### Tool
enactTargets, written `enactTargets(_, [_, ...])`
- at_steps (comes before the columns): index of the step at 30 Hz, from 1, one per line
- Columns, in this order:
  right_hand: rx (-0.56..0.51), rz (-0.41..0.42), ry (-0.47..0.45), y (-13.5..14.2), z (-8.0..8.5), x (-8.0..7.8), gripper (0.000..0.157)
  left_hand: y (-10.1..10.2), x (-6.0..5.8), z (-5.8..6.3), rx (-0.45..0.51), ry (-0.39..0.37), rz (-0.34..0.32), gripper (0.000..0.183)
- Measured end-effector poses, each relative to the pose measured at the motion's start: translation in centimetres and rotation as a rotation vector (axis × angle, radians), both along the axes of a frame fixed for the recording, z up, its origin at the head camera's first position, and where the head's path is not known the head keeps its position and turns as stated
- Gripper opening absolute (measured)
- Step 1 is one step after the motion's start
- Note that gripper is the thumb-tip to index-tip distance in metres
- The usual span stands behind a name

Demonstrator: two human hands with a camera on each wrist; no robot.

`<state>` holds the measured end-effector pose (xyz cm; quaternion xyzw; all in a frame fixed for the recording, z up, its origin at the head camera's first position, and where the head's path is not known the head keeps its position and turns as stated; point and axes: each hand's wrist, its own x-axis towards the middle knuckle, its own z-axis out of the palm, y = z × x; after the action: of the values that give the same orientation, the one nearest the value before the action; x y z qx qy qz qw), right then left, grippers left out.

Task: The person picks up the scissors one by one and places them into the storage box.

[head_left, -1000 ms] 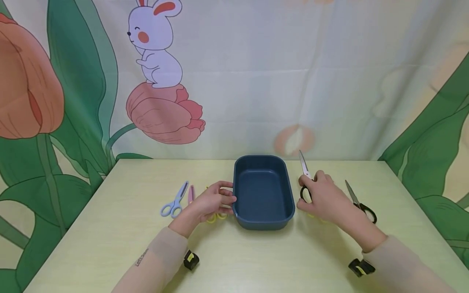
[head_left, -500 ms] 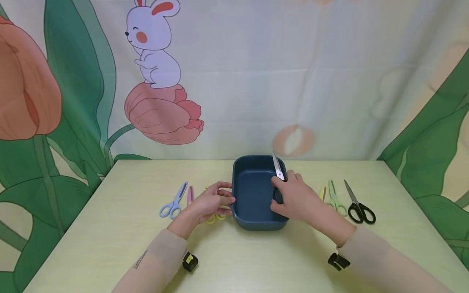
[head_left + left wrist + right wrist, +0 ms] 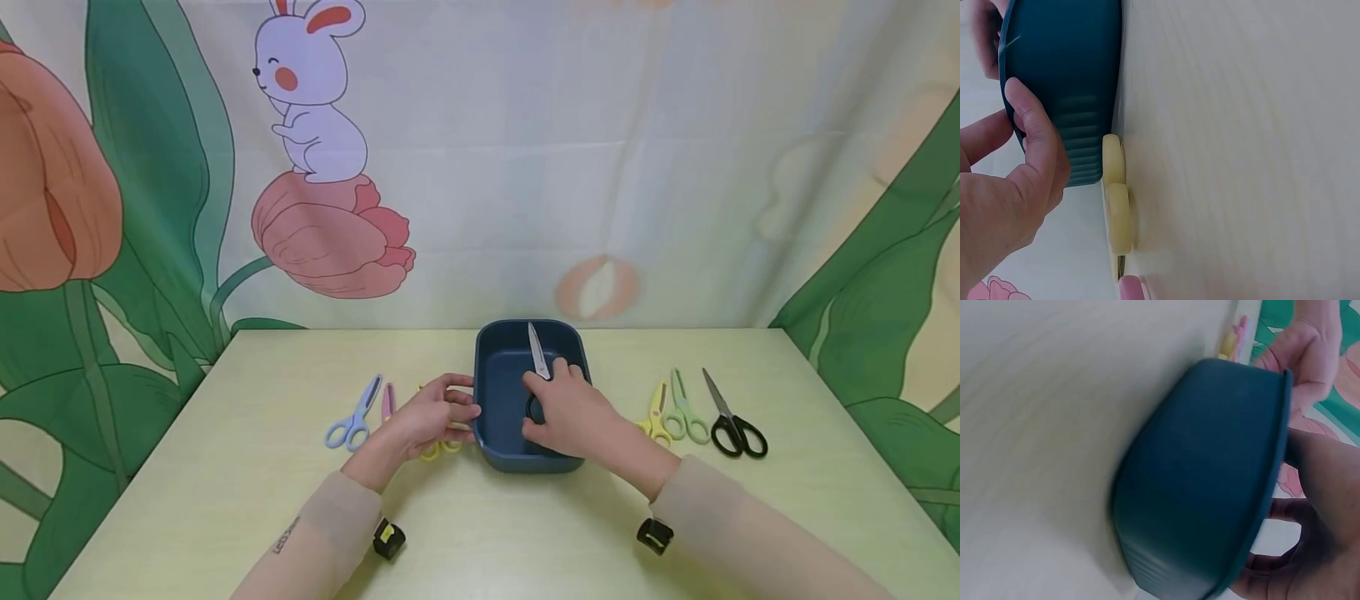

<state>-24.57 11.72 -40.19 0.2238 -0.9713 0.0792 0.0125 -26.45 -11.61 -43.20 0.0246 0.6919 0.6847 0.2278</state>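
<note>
In the head view a dark blue rectangular bin (image 3: 532, 460) stands on the table. My left hand (image 3: 433, 417) grips its left rim; the left wrist view shows the fingers (image 3: 1038, 128) against the bin's wall (image 3: 1063, 69). Over the bin's interior, my right hand (image 3: 566, 410) holds black-handled scissors (image 3: 537, 352), blade pointing away from me. The hand covers most of their handles. In the right wrist view the near wall of the bin (image 3: 1197, 469) hides the scissors, and my right fingers (image 3: 1285, 509) curl above the rim.
Right of the bin lie yellow scissors (image 3: 657, 412), green scissors (image 3: 682, 412) and another black-handled pair (image 3: 731, 425). To the left are blue scissors (image 3: 356, 421), pink scissors (image 3: 387, 402) and a partly covered yellow pair (image 3: 431, 451). A printed curtain (image 3: 487, 208) hangs behind the table (image 3: 247, 467).
My right hand has carried the black-handled scissors leftward from the table's right side to over the bin. The left hand has stayed at the bin's rim.
</note>
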Motion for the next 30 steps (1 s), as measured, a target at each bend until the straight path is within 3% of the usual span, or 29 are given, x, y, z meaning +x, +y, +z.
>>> enactTargets(12, [0.089,0.018,-0.158,-2.2,-1.2,-0.8,0.049,0.0,0.0,-0.1,0.000,-0.001,0.002,0.053])
enactTargets(21, [0.078,0.007,-0.236,-3.2,-1.6,-1.9,0.047,0.0,-0.1,-0.1,-0.003,0.002,0.003,0.052])
enactTargets(30, [0.070,0.023,-0.246,-4.0,-2.4,-2.7,0.044,-0.1,-0.1,0.0,0.002,-0.001,0.001,0.052])
